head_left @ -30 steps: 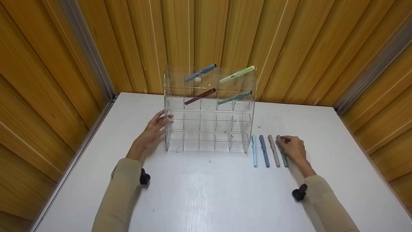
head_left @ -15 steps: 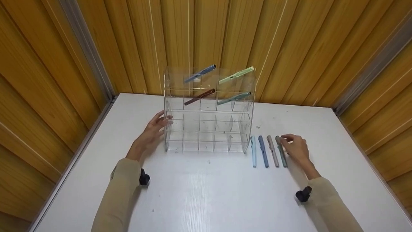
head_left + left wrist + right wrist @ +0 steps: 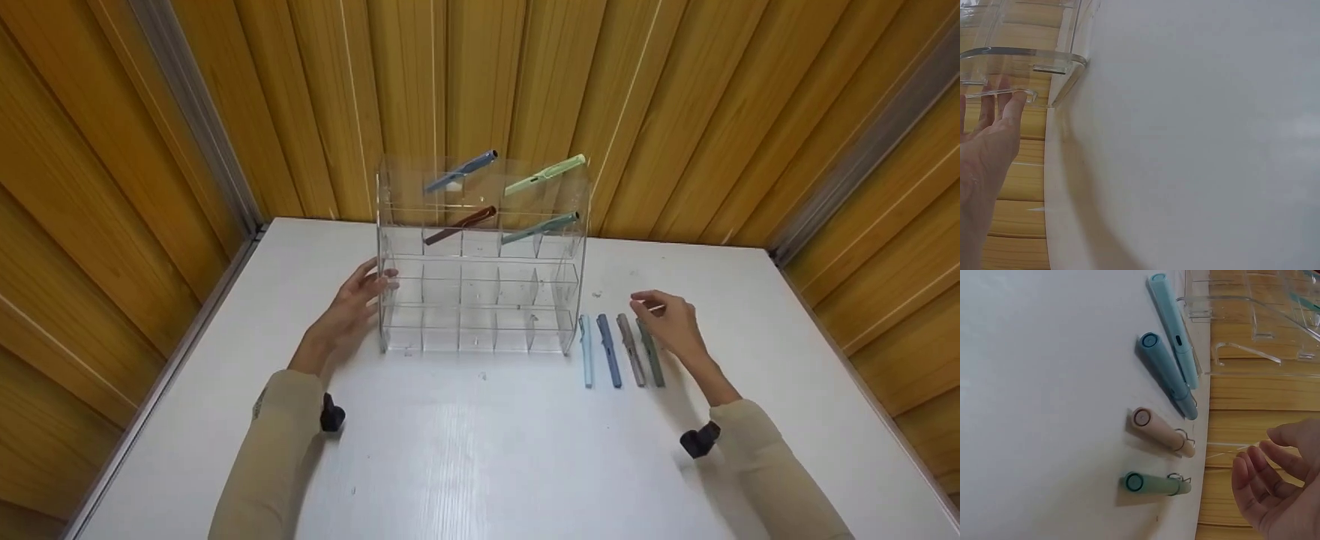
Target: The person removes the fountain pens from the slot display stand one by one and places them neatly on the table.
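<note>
In the head view my left hand [image 3: 349, 309] rests against the left side of a clear acrylic pen rack [image 3: 476, 330], its fingertips seen through the plastic. The left wrist view shows its fingers [image 3: 1014, 107] fairly straight at the rack's side edge. My right hand [image 3: 671, 324] hovers above the tops of the pens to the right, fingers loosely bent and holding nothing. Below it lie a light blue pen [image 3: 586, 352], a blue pen [image 3: 610, 351], a greyish-pink pen [image 3: 631, 351] and a green pen [image 3: 651, 356], side by side on the table.
Up in the rack lean a dark blue pen [image 3: 461, 171], a pale green pen [image 3: 546, 175], a dark red pen [image 3: 461, 225] and a teal pen [image 3: 541, 227]. The white table [image 3: 420, 465] meets wood-patterned walls [image 3: 480, 82] behind and at the sides.
My right hand has come away from the green pen, drawing slightly right, then lifting up and leftward over the pen tops. The left hand keeps its place at the rack.
</note>
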{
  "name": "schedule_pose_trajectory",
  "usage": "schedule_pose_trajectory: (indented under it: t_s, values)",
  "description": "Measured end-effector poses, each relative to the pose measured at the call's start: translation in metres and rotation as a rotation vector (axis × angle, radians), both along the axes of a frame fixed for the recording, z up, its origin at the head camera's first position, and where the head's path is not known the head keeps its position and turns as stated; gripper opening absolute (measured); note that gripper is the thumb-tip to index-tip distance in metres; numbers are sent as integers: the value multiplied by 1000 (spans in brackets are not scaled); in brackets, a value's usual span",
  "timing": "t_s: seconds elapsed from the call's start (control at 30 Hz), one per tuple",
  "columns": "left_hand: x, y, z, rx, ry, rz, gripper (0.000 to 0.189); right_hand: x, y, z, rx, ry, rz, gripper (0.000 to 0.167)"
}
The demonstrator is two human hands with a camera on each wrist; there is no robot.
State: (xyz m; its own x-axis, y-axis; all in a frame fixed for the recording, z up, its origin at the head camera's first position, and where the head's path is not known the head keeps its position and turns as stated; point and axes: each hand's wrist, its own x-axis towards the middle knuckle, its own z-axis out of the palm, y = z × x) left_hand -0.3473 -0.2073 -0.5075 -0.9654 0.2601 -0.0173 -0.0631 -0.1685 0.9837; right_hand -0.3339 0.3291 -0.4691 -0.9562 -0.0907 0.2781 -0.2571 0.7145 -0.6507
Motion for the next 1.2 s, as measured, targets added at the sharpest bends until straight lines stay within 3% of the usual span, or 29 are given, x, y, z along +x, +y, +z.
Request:
schedule_pose_trajectory:
  t_s: [0.2, 0.43, 0.7, 0.83, 1.2]
  values:
    - [1, 2, 0, 9, 12, -12, 66, 0, -14, 12, -48, -25, 32, 32]
    - [2, 3, -2, 31, 1, -6, 64, 2, -27, 19, -86, 9, 49, 29]
    - [2, 2, -4, 14, 18, 13, 64, 7, -37, 27, -243, 16, 96, 31]
    - [2, 3, -3, 34, 18, 0, 67, 8, -42, 36, -325, 14, 118, 33]
    - [1, 2, -1, 83, -20, 19, 63, 2, -68, 68, -413, -81, 127, 37]
